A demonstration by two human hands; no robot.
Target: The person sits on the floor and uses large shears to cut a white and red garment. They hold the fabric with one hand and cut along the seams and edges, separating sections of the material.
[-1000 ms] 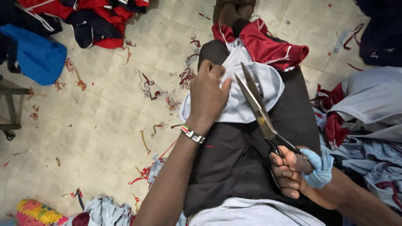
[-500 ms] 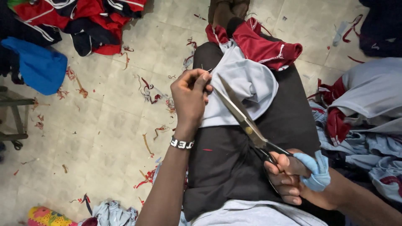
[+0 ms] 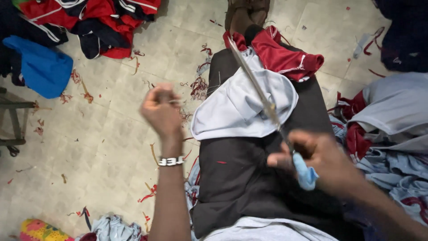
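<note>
Tiled floor [image 3: 111,134], scraps everywhere, no containers I can see. Right hand [image 3: 321,163] grips scissors [image 3: 263,98] over grey cloth [image 3: 240,107]; left hand [image 3: 161,109] pinched shut, contents blurred.

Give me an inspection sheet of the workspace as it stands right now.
Surface: tiled floor, littered with thread scraps.
Job's things: pale grey cloth and red garment lie on the lap; scissors point away over the cloth.
Clutter: red and dark clothes pile, blue cloth, grey garments.
Grippers: left hand raised beside the lap, fingers pinched, blurred; right hand grips the scissors' handles.
Cables: nothing seen.
Surroundings: metal frame at the left edge.
</note>
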